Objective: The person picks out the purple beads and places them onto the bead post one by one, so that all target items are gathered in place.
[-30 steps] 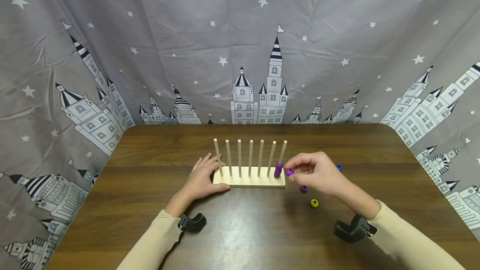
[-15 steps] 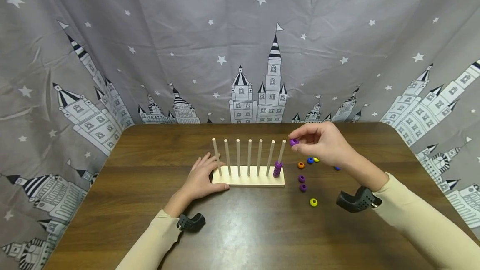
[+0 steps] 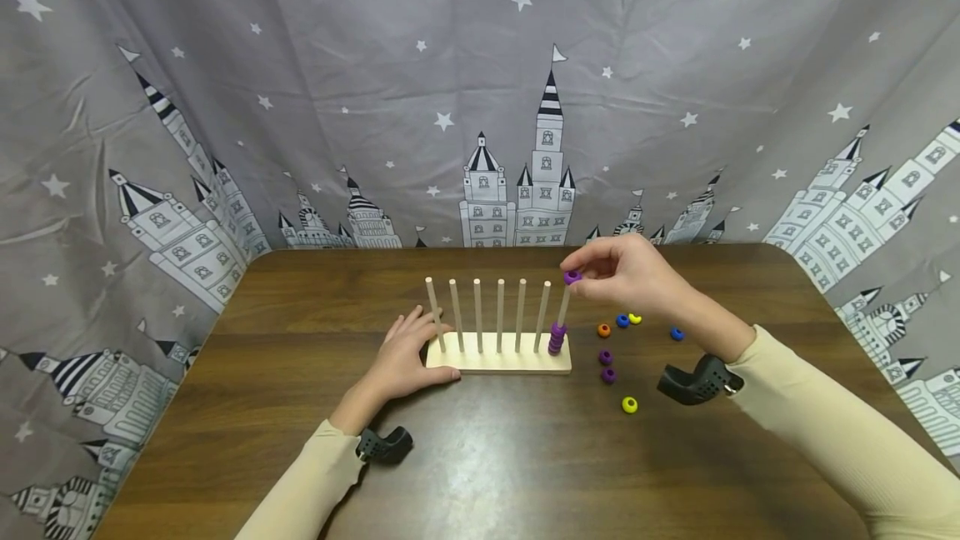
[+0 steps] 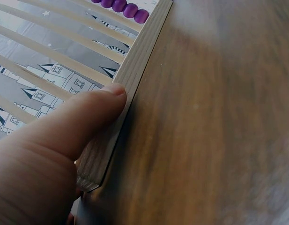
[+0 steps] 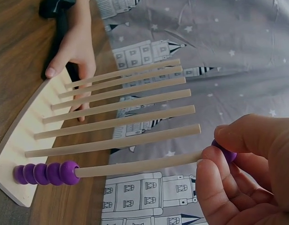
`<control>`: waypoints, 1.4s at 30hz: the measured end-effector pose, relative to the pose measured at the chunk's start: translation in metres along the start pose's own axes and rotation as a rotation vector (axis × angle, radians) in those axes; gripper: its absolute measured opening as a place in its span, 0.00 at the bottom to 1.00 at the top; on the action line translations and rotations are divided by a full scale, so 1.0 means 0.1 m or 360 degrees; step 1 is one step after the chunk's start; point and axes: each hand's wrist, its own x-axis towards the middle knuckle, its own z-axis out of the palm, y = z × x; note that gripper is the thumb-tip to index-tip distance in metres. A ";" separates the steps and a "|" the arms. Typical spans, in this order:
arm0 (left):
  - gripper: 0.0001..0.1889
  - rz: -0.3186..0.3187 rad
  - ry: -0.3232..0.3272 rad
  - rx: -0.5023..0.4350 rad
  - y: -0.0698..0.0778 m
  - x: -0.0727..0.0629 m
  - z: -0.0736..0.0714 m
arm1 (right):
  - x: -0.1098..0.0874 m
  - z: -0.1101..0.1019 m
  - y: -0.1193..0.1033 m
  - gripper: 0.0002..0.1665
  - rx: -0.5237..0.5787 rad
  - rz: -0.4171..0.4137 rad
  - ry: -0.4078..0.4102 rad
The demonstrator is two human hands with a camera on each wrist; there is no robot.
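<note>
My left hand (image 3: pixel 401 363) grips the left end of a wooden peg rack (image 3: pixel 487 363), its thumb (image 4: pixel 100 101) along the front edge and its fingers behind the base. Several upright pegs stand in a row on the rack. Purple beads (image 5: pixel 46 173) are stacked at the bottom of the rightmost peg (image 5: pixel 139 165). At that peg's top, my right hand (image 3: pixel 630 277) pinches another purple bead (image 3: pixel 572 277) between thumb and fingers. In the right wrist view the bead is at the peg's tip, partly covered by fingertips; whether the peg has entered its hole is hidden.
Loose beads lie on the brown table (image 3: pixel 480 457) right of the rack: purple beads (image 3: pixel 607 367), an orange bead (image 3: pixel 603 330), blue beads (image 3: pixel 622 321) and yellow beads (image 3: pixel 629 405). A grey curtain (image 3: pixel 390 90) with printed castles hangs behind the table.
My right hand has risen from low beside the purple stack to the top of the rightmost peg, then moved left onto it with the purple bead. The left hand stays in place.
</note>
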 end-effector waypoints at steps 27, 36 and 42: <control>0.36 0.0006 0.0012 0.0002 -0.01 -0.01 0.01 | -0.02 0.35 0.41 0.11 0.0209 0.0005 -0.0025; 0.36 -0.0003 0.0003 -0.0002 0.00 -0.01 0.01 | -0.07 0.56 0.63 0.11 0.0326 0.0004 -0.0010; 0.36 -0.0002 0.0008 -0.0006 0.01 -0.01 -0.01 | -0.11 0.67 0.75 0.12 0.0332 -0.0001 0.0052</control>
